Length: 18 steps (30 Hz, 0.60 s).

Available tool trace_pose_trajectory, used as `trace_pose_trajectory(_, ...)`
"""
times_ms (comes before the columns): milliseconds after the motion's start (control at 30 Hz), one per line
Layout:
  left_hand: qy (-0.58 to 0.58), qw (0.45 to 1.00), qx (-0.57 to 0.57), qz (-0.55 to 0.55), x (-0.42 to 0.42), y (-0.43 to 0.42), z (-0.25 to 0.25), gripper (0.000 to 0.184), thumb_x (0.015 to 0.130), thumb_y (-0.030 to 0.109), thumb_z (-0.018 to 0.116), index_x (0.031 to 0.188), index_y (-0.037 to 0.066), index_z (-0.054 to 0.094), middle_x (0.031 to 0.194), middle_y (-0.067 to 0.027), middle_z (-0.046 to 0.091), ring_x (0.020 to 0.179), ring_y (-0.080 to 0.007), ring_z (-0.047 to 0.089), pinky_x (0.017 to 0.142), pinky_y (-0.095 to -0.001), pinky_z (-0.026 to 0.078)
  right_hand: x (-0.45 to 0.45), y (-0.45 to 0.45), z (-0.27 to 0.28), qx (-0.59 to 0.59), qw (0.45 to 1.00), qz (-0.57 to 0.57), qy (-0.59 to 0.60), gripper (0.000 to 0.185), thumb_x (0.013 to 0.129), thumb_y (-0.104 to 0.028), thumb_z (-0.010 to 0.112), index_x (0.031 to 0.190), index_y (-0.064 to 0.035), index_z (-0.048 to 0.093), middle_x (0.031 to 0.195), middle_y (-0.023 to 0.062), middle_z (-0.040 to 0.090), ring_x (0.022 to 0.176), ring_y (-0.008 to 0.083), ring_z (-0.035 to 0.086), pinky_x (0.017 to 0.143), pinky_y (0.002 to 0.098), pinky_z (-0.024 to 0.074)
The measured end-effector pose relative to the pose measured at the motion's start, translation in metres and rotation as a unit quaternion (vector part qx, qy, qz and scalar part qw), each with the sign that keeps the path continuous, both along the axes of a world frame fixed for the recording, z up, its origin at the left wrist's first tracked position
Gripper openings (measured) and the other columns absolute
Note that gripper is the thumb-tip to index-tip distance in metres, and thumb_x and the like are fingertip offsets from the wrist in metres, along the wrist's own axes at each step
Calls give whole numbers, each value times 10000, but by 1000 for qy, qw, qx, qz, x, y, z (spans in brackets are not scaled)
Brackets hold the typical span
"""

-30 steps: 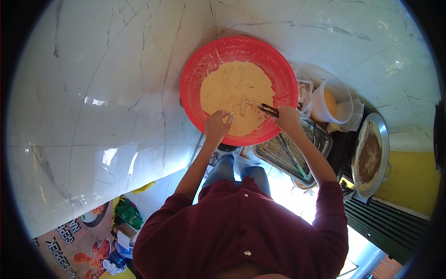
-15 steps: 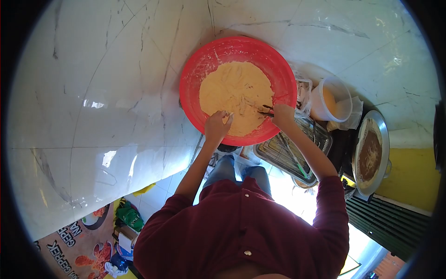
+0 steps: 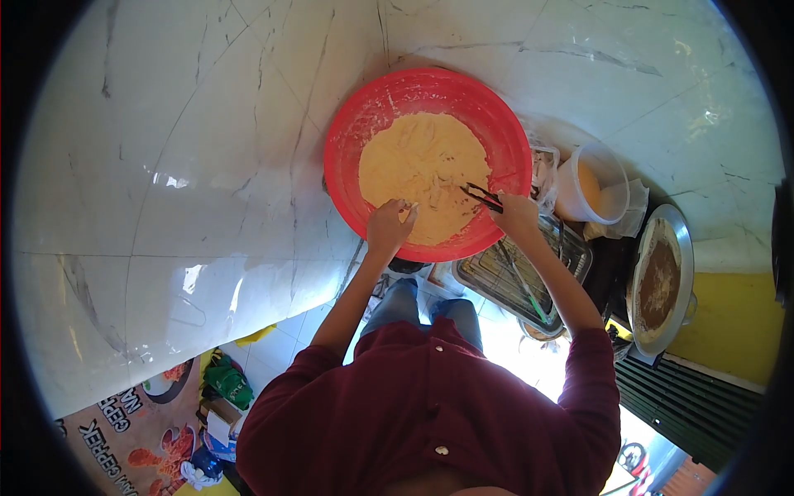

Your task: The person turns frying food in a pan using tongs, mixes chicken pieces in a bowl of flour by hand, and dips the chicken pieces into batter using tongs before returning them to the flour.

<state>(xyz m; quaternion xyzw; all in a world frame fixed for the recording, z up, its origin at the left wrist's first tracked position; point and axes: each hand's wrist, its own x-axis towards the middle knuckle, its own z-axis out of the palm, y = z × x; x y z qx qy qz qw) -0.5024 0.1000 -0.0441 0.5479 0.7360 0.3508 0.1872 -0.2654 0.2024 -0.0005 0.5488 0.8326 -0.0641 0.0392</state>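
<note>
A large red basin [image 3: 343, 161] holds a bed of pale yellow flour [image 3: 422, 157], with several coated lumps showing in it. My left hand [image 3: 389, 229] is over the basin's near left part, its fingers bent together low at the flour. A small whitish bit shows at the fingertips, too small to name. From the right, my right hand [image 3: 518, 217] grips black tongs [image 3: 483, 197] above the basin's right rim. The tongs' tips are slightly apart and point left over the flour, with nothing visible between them.
Right of the basin stand a clear plastic tub [image 3: 614, 178] with something orange inside and a metal tray with a rack [image 3: 488, 277], a green-handled utensil [image 3: 533, 302] lying across it. Farther right is a wide metal pan [image 3: 682, 240]. Marble-patterned walls [image 3: 223, 149] rise behind and left.
My right hand has moved slightly right and nearer to me, and the tongs are turned so more of them shows. The left hand stays almost in place.
</note>
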Motion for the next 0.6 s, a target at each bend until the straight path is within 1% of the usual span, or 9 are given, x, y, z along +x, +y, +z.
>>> trace_pose_trajectory(67,-14,1000,1,-2,-1,0,-2,294,785,328,582,801,36,615,784,-111,621,736,-256,605,650,-337,467,1,-1,0,8,1000,4,20,331,683,-310,632,918,-80,594,711,110,613,690,272,605,576,388,463)
trace_pose_trajectory(100,-13,1000,1,-3,0,0,0,294,785,328,582,801,36,615,784,-111,621,736,-256,605,650,-337,467,2,-2,0,8,1000,4,20,331,683,-310,632,918,-80,594,711,110,613,690,272,605,576,388,463)
trace_pose_trajectory(167,-7,1000,2,4,1,0,3,249,773,272,589,783,24,615,771,-115,616,722,-256,602,660,-345,465,3,-4,1,9,999,0,34,401,683,-325,639,993,-79,577,716,111,612,692,274,605,576,388,463)
trace_pose_trajectory(200,-7,1000,2,4,1,0,2,249,773,272,589,783,24,615,771,-115,616,722,-256,602,660,-345,465,3,-5,2,8,999,0,34,401,683,-325,639,993,-79,577,716,111,612,692,274,605,576,388,463)
trace_pose_trajectory(300,1,1000,1,0,1,0,-1,249,772,272,590,780,24,615,770,-115,616,723,-256,602,657,-347,464,3,-6,4,23,998,11,57,325,680,-263,644,914,-53,560,681,122,604,659,288,605,565,400,469)
trace_pose_trajectory(367,4,1000,-1,-1,1,0,-1,256,775,279,586,774,24,614,771,-118,614,722,-260,600,657,-351,463,5,-6,-1,37,998,7,54,427,690,-296,647,1023,-49,548,723,115,609,686,271,608,574,387,471)
trace_pose_trajectory(400,5,1000,-1,-1,1,0,-1,256,775,279,586,774,24,614,771,-118,614,722,-260,600,657,-351,463,5,-6,-1,37,998,7,54,427,690,-296,647,1023,-49,548,723,115,609,686,271,608,574,387,471)
trace_pose_trajectory(467,2,1000,6,-1,1,0,-1,266,777,288,582,770,24,614,771,-121,612,721,-266,599,659,-354,463,6,-5,-1,15,999,-9,40,504,697,-330,640,1114,-68,534,732,114,610,715,274,605,590,383,463)
trace_pose_trajectory(600,1,1000,-2,1,1,0,0,271,780,295,579,774,26,616,771,-120,613,720,-267,599,661,-354,463,9,-5,-8,35,998,-9,51,509,701,-329,637,1126,-71,529,741,114,608,716,274,604,595,379,463)
